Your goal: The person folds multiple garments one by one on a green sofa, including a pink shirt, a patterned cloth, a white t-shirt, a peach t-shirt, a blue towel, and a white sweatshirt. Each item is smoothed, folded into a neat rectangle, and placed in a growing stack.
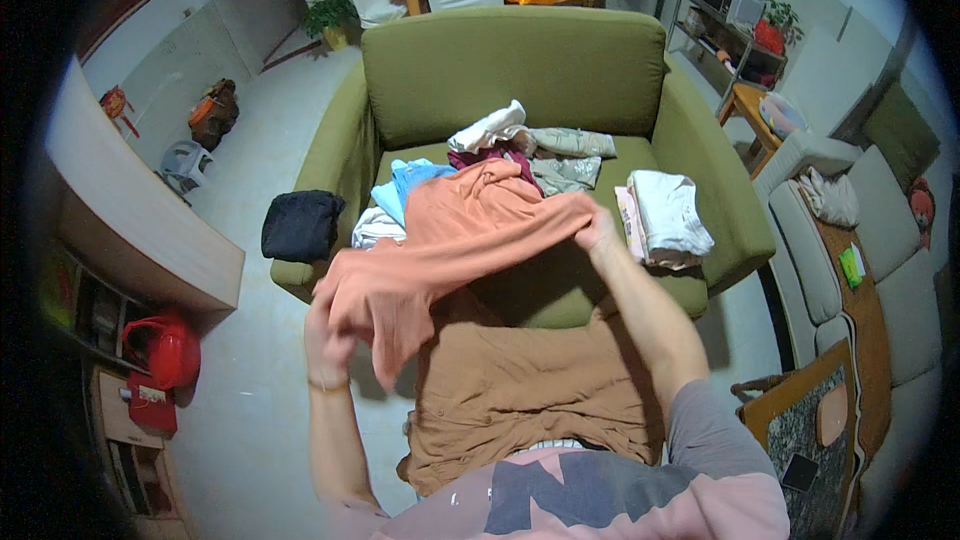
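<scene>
A salmon-coloured garment (465, 232) stretches between my hands above the front of the green sofa (517, 75). My left hand (330, 322), blurred, grips its near left end, where a flap hangs down. The other end is pinched in my right hand (595, 231). Part of the cloth rests over a clothes pile that includes a light-blue piece (409, 180), a white piece (491, 127), a dark-red piece (517, 157) and grey-green patterned clothing (566, 165). Below my hands, a brown garment with buttons (532, 375) spreads in front of my body.
Folded light clothes (664, 214) are stacked at the seat's right side. A folded black garment (301, 225) sits on the left armrest. A wooden-edged table (795, 420) stands at right beside a grey sofa (810, 255). A pale cabinet (165, 195) and red bag (169, 352) are at left.
</scene>
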Demonstrator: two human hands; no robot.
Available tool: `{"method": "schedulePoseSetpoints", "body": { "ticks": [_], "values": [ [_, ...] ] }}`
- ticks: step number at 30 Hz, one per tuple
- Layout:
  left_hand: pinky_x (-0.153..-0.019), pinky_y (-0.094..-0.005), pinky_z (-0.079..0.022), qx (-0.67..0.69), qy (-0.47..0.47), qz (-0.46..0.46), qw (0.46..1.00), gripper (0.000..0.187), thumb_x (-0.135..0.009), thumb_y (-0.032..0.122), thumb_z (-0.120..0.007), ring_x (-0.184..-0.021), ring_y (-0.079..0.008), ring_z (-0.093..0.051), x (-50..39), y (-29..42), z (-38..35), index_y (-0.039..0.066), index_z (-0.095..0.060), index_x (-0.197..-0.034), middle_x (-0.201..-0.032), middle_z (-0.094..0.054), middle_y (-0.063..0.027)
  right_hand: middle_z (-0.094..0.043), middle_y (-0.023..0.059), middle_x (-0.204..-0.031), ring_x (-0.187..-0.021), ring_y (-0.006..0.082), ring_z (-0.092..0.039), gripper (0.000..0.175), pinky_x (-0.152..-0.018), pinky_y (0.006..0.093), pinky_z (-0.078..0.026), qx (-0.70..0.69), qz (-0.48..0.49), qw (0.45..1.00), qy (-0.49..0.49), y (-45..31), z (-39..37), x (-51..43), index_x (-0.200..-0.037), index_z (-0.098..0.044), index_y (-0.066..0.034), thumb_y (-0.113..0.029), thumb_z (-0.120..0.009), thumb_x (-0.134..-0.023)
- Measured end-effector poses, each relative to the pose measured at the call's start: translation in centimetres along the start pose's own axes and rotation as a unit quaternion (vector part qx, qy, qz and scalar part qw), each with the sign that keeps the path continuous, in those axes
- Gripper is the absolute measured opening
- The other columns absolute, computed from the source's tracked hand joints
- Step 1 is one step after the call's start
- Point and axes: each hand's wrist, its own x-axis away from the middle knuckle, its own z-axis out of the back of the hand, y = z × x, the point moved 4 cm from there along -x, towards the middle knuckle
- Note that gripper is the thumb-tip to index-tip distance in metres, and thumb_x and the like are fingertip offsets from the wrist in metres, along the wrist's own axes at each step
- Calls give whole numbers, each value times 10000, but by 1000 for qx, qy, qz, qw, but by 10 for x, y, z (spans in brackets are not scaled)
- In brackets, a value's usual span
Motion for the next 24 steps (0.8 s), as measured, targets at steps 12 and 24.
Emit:
{"method": "schedulePoseSetpoints", "body": {
  "ticks": [12, 24],
  "values": [
    [-638, -287, -568, 162, -155, -59, 973, 187, -962, 176, -438, -759, -164, -643, -260, 150, -115, 48, -554, -1032, -917, -634, -80, -560, 134, -1216, -1117, 267, -531, 360, -1024, 430, -373, 123, 328, 924, -151, -284, -268, 72, -1184, -532, -31, -287, -387, -977],
    [-867, -352, -498, 73, -52, 261, 961, 409, -828, 110, -524, -996, -212, -603, -80, -21, -13, 12, -505, -1224, -1178, -578, -139, -508, 69, -1274, -1175, 212, -480, 401, -1028, 400, -374, 101, 158, 982, 1, -151, 37, 221, -1269, -462, -83, -77, -467, -868]
  ]
}}
